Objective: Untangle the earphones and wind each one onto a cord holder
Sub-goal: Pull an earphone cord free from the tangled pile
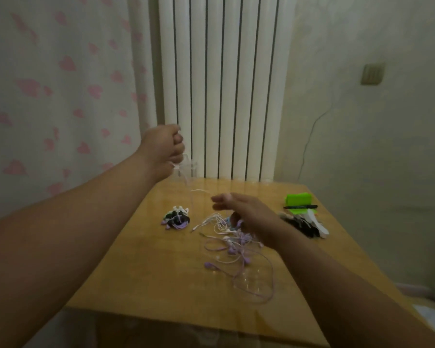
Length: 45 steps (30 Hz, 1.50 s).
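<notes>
The white earphone cord (199,190) hangs from the person's left hand (165,149), which is raised above the far left of the desk (148,285). Its fingers are clenched in a fist around the top of the cord. The cord drops towards the desk, and one strand swings across to the right hand (241,212).

The rest of the earphones lie in a loose tangle (234,247) of purple and white cords on the desk, right under and in front of the right hand. To the left of it, set apart, sits a small bundle of wound earphones (176,218) in black, white and purple. Behind the right wrist is a pile of black and white cord holders (312,226). Beyond that are a green block (299,198) and a black pen (300,207) lying against it. A white radiator (219,84) and a curtain with pink hearts (60,71) stand behind the desk.

The right hand hovers low over the tangle with thumb and forefinger close together near the white strand. It is blurred, so I cannot tell whether it pinches the strand or only nears it.
</notes>
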Available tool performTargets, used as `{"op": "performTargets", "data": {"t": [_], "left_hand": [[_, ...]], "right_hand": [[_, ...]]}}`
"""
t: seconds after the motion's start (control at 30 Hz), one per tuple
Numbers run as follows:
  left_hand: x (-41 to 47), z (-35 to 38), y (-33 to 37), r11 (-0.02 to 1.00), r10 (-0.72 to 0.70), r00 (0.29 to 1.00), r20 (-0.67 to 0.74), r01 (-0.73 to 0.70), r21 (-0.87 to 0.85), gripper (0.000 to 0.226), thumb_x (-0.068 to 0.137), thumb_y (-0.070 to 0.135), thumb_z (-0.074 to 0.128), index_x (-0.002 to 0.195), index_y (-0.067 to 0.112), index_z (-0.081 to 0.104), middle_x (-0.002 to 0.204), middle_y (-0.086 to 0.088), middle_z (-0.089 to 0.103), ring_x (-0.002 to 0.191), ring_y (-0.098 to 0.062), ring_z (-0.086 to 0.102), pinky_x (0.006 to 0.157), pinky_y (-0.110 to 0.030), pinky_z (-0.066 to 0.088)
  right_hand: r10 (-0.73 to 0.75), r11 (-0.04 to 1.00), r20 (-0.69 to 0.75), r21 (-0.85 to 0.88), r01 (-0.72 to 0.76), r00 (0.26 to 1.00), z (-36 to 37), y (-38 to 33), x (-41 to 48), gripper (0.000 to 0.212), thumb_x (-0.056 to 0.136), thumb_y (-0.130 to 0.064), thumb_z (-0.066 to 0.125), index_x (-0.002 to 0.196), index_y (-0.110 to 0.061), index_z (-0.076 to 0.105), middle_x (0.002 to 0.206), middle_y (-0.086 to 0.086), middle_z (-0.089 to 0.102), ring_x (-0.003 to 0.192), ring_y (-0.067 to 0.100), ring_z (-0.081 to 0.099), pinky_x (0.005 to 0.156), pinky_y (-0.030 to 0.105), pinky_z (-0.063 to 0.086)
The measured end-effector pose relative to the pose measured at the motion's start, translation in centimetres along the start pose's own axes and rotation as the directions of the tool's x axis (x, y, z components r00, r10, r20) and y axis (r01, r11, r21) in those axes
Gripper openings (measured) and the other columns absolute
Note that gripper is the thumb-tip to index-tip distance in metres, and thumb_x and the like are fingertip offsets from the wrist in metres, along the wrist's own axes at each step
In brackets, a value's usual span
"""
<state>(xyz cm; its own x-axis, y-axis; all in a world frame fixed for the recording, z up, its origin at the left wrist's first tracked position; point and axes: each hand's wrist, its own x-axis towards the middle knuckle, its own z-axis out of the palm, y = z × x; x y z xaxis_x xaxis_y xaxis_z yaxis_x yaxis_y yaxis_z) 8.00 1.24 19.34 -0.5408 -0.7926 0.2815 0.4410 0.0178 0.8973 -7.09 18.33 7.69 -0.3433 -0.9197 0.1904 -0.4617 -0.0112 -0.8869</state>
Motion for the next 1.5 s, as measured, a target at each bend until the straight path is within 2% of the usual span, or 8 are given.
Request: {"op": "performTargets", "data": {"t": [0.13, 0.27, 0.57, 0.77, 0.97, 1.2, 1.37, 1.5], "left_hand": [[-0.1, 2.8, 1.5, 0.992, -0.007, 1.0, 0.018, 0.009, -0.123, 0.031, 0.107, 0.009, 0.04, 0.079, 0.021, 0.04, 0.061, 0.004, 0.035, 0.04, -0.008, 0.023, 0.038, -0.021, 0.014], [-0.1, 2.5, 1.4, 0.989, -0.001, 1.0, -0.028, -0.003, -0.148, 0.026, 0.107, 0.008, 0.04, 0.083, 0.019, 0.042, 0.056, 0.005, 0.04, 0.039, -0.008, 0.025, 0.038, -0.02, 0.015], [-4.4, 1.5, -4.5, 0.876, -0.048, 0.95, 0.309, -0.108, 0.47, 0.037, 0.105, 0.039, 0.058, 0.123, 0.008, 0.066, 0.059, 0.003, 0.037, 0.048, -0.012, 0.028, 0.043, -0.027, 0.023], [-5.9, 3.9, -3.0, 0.889, -0.149, 0.788, 0.597, -0.158, 0.429, 0.037, 0.103, 0.051, 0.057, 0.09, 0.019, 0.066, 0.061, 0.001, 0.034, 0.051, -0.015, 0.023, 0.054, -0.039, 0.015], [-5.4, 4.5, -3.0, 0.777, -0.158, 0.816, 0.556, -0.245, 0.58, 0.03, 0.104, 0.04, 0.059, 0.117, 0.016, 0.073, 0.064, -0.005, 0.037, 0.053, -0.017, 0.028, 0.05, -0.033, 0.024], [-4.0, 4.2, -4.8, 0.83, 0.013, 0.928, 0.373, -0.219, 0.514, 0.025, 0.108, 0.035, 0.055, 0.113, 0.021, 0.075, 0.063, 0.001, 0.049, 0.051, -0.011, 0.033, 0.046, -0.026, 0.026], [-3.7, 3.4, -5.9, 0.86, -0.026, 0.928, 0.372, -0.169, 0.482, 0.027, 0.109, 0.036, 0.054, 0.117, 0.021, 0.075, 0.063, 0.001, 0.049, 0.051, -0.011, 0.032, 0.047, -0.027, 0.025], [-3.5, 3.5, -6.2, 0.869, -0.021, 0.925, 0.38, -0.171, 0.464, 0.028, 0.108, 0.037, 0.054, 0.119, 0.021, 0.074, 0.065, -0.001, 0.05, 0.051, -0.012, 0.032, 0.047, -0.027, 0.025]], "right_hand": [[0.004, 0.999, 0.124, 0.047, -0.01, 0.992, 5.2, 0.2, -0.6, 0.041, 0.11, -0.051, 0.039, 0.139, -0.033, 0.061, 0.124, -0.006, 0.073, 0.068, 0.012, 0.057, 0.059, 0.022, 0.042], [0.085, 0.96, 0.11, 0.256, -0.111, 0.99, 5.7, 0.5, -1.6, 0.043, 0.112, -0.042, 0.037, 0.121, -0.012, 0.066, 0.078, 0.007, 0.07, 0.054, 0.014, 0.04, 0.049, 0.027, 0.029], [0.07, 0.881, -0.139, 0.473, 0.004, 0.988, -2.7, -5.0, -0.6, 0.035, 0.11, -0.038, 0.044, 0.103, -0.011, 0.065, 0.064, -0.002, 0.047, 0.05, 0.011, 0.032, 0.049, 0.028, 0.022], [-0.081, 0.904, -0.121, 0.408, 0.124, 0.989, -4.7, -10.0, -0.1, 0.03, 0.11, -0.035, 0.045, 0.103, -0.011, 0.061, 0.065, 0.0, 0.051, 0.049, 0.011, 0.035, 0.043, 0.023, 0.028], [-0.135, 0.872, -0.214, 0.439, 0.219, 0.967, -6.4, -11.6, 0.4, 0.031, 0.11, -0.036, 0.046, 0.104, -0.011, 0.062, 0.064, -0.002, 0.053, 0.048, 0.01, 0.035, 0.044, 0.023, 0.029], [0.057, 0.962, -0.444, 0.264, 0.07, 0.894, -4.5, -6.6, 0.2, 0.022, 0.104, -0.022, 0.053, 0.112, -0.006, 0.066, 0.104, 0.011, 0.067, 0.068, 0.014, 0.049, 0.055, 0.026, 0.04], [0.118, 0.991, -0.257, -0.031, -0.131, 0.959, -2.2, -1.2, 0.1, 0.021, 0.101, -0.008, 0.06, 0.118, -0.008, 0.071, 0.095, 0.005, 0.066, 0.069, 0.014, 0.055, 0.054, 0.023, 0.042], [0.07, 0.95, -0.127, -0.293, -0.105, 0.989, -0.7, 0.9, 1.1, 0.02, 0.098, -0.016, 0.072, 0.115, -0.007, 0.076, 0.107, 0.006, 0.075, 0.098, 0.022, 0.071, 0.079, 0.035, 0.059]]}}
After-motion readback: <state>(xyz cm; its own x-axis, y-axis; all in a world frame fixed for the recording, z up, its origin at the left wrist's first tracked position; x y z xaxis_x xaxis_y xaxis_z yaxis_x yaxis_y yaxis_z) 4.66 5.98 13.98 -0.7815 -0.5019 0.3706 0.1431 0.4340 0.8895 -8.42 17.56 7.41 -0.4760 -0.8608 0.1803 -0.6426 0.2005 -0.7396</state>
